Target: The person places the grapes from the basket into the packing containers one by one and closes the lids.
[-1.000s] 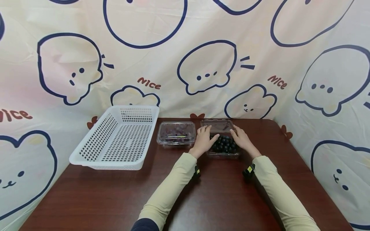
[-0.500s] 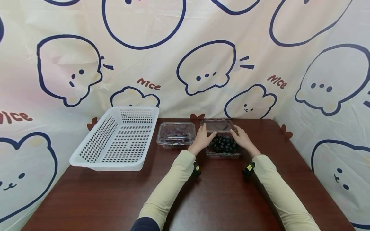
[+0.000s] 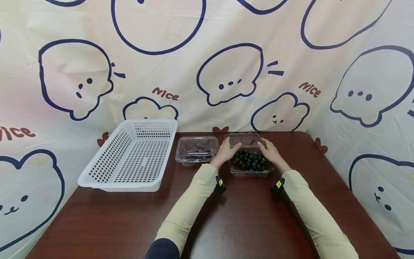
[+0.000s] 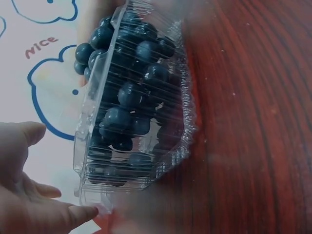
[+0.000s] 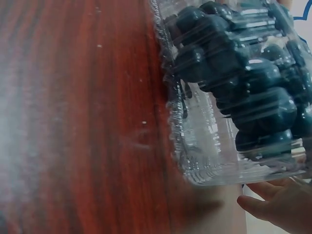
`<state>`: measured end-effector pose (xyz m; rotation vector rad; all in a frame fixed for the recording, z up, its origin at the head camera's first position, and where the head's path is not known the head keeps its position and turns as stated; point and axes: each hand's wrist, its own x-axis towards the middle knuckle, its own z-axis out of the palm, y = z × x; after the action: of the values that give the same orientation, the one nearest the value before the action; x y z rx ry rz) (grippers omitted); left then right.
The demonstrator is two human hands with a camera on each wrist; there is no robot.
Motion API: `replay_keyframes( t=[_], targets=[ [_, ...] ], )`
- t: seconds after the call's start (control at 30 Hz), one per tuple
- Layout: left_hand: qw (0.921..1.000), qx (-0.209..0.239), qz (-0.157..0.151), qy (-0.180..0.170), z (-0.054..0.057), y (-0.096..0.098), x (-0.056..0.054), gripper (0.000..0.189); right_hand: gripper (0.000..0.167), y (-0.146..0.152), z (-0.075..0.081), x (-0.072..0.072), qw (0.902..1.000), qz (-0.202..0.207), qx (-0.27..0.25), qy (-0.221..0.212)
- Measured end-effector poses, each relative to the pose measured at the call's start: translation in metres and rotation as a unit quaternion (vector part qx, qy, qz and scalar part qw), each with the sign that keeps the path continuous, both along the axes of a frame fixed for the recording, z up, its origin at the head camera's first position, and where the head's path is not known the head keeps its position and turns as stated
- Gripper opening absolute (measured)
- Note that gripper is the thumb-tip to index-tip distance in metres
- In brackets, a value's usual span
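Note:
In the head view, a clear plastic clamshell box [image 3: 250, 172] full of dark, round grapes [image 3: 250, 160] stands near the table's back edge. Its clear lid [image 3: 242, 139] is folded back behind it. My left hand [image 3: 224, 153] is at the box's left side, thumb and fingers spread apart. The left wrist view has one fingertip of that hand right at the box's rim [image 4: 87, 122]. At the opposite side is my right hand [image 3: 272, 154], its thumb pointing inward and its fingers close to the lid. In the right wrist view, part of the right hand [image 5: 280, 202] shows beyond the box wall.
A second clear clamshell box [image 3: 197, 149], closed, with reddish-purple fruit inside, stands just left of my left hand. Further left is a large white perforated basket [image 3: 158, 176]. Patterned cloth [image 3: 181, 72] hangs behind the dark brown wooden table [image 3: 239, 219].
My left hand's fingers and thumb have shifted up and away from over the grapes. The right hand has barely moved. The grape box sits slightly further left in view.

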<state>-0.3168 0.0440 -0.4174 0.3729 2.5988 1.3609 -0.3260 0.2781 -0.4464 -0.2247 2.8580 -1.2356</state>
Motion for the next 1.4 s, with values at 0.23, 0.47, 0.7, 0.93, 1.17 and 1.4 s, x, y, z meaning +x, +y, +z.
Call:
replay_keyframes(
  t=[0.23,0.47,0.7,0.93,1.17,1.4],
  targets=[
    [0.9995,0.028,0.01,-0.015,0.002,-0.001,-0.006,0.075,0.065,-0.001,0.004,-0.004,1.0,-0.001,-0.009,0.003],
    [0.9953,0.091,0.023,-0.025,0.006,-0.004,-0.006,0.07,0.06,0.0,0.006,-0.001,0.9989,0.003,-0.013,0.046],
    [0.992,0.121,0.027,-0.024,0.005,-0.006,-0.007,0.066,0.058,0.0,0.004,0.0,0.9978,0.001,-0.009,0.066],
    [0.9906,0.132,0.031,-0.02,0.003,-0.006,-0.009,0.064,0.058,0.0,0.003,0.001,0.9966,-0.002,-0.022,0.08],
    [0.9861,0.159,0.042,-0.025,0.003,-0.008,-0.009,0.061,0.058,-0.001,0.003,0.003,0.9951,-0.009,-0.038,0.091],
    [0.9865,0.157,0.047,-0.013,0.003,-0.01,-0.008,0.063,0.056,-0.002,0.002,0.002,0.9922,-0.017,-0.05,0.113]
  ],
)
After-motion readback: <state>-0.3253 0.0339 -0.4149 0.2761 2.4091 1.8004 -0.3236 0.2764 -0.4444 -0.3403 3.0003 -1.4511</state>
